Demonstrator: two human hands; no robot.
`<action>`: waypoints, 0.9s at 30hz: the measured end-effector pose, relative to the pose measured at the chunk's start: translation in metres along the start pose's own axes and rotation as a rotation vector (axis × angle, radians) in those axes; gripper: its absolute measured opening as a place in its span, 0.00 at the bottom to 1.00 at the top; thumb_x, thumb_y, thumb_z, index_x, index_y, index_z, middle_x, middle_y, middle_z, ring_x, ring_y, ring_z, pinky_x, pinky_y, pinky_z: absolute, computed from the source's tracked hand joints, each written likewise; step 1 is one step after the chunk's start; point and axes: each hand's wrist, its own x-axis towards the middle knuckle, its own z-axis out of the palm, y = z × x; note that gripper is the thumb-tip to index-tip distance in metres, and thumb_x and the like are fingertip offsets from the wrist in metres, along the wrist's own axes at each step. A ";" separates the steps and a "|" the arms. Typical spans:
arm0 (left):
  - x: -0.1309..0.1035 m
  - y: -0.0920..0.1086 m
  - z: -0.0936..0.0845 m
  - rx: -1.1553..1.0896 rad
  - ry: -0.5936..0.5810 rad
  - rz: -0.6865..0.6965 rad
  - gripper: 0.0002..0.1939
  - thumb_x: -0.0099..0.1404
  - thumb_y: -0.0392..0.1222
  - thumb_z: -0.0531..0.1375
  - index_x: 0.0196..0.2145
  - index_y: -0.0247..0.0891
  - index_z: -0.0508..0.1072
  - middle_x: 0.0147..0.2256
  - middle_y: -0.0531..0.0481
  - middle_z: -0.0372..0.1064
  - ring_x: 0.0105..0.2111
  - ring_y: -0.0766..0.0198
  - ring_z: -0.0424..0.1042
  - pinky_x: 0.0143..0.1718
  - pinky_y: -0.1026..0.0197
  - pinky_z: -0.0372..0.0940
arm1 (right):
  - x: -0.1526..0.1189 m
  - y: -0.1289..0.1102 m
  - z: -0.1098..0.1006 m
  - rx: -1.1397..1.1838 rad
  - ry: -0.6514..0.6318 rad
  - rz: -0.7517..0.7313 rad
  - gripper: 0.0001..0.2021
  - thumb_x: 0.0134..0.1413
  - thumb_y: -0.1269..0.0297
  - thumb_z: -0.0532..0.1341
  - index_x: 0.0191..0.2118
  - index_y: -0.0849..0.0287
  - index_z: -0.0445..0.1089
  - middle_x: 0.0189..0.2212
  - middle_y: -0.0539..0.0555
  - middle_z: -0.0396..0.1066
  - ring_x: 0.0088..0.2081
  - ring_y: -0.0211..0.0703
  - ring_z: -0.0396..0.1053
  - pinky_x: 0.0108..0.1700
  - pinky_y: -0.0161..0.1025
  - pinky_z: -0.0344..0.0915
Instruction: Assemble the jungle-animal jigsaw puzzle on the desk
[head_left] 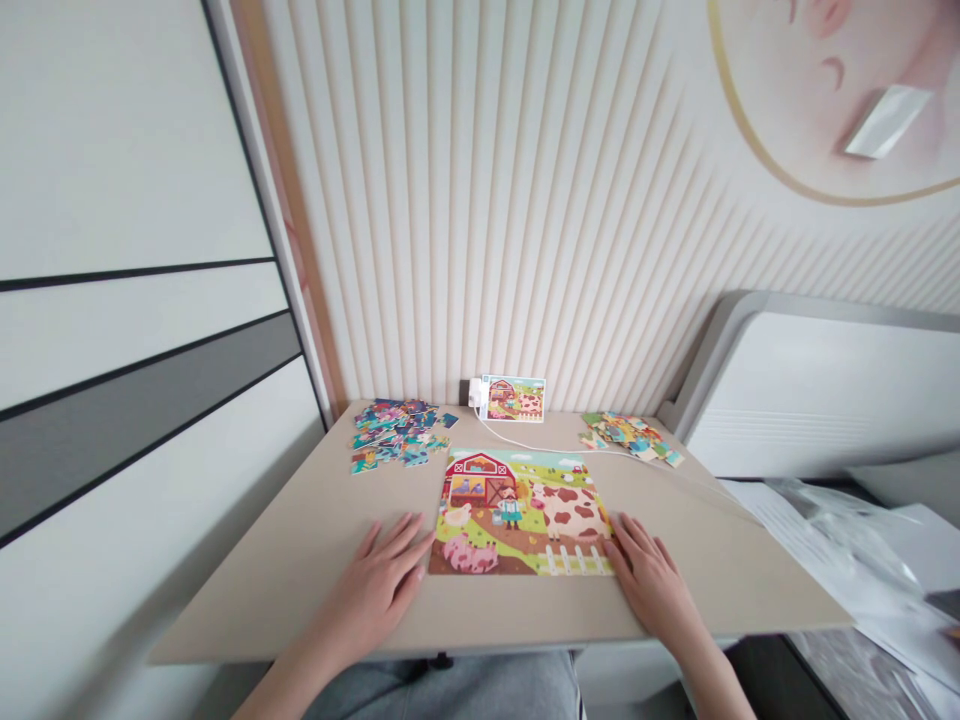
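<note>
Head view: my L hand [375,590] flat on table [277,585], fingers loose, beside farm pic [523,512]; L pc pile [397,430] unassembled; farm pic mid-table, looks done, no gaps seen; R pc pile [630,435] also loose; my R hand [652,578] flat, empty, touching pic's R edge.

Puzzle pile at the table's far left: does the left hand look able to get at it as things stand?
Likely yes: the left hand lies beside the farm puzzle, with only bare tabletop between that hand and the puzzle pile.
</note>
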 end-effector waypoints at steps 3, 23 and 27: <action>0.000 0.000 0.001 0.006 0.004 0.006 0.24 0.80 0.47 0.48 0.70 0.54 0.63 0.72 0.52 0.53 0.71 0.51 0.54 0.70 0.36 0.53 | 0.000 0.000 0.001 0.007 0.017 0.005 0.31 0.72 0.45 0.45 0.71 0.53 0.61 0.72 0.55 0.57 0.73 0.50 0.52 0.73 0.58 0.47; -0.006 -0.009 0.013 0.033 0.133 0.072 0.30 0.77 0.48 0.54 0.73 0.53 0.55 0.71 0.52 0.55 0.69 0.54 0.59 0.72 0.48 0.52 | -0.028 -0.009 -0.011 0.267 0.270 0.085 0.23 0.70 0.47 0.50 0.57 0.52 0.72 0.57 0.62 0.74 0.59 0.61 0.70 0.62 0.58 0.66; -0.007 -0.018 0.017 0.075 0.149 0.120 0.34 0.76 0.51 0.57 0.74 0.53 0.52 0.70 0.53 0.58 0.67 0.54 0.64 0.69 0.53 0.59 | -0.023 0.005 -0.014 0.265 0.229 0.057 0.21 0.69 0.47 0.52 0.57 0.49 0.73 0.58 0.59 0.74 0.60 0.59 0.70 0.62 0.57 0.68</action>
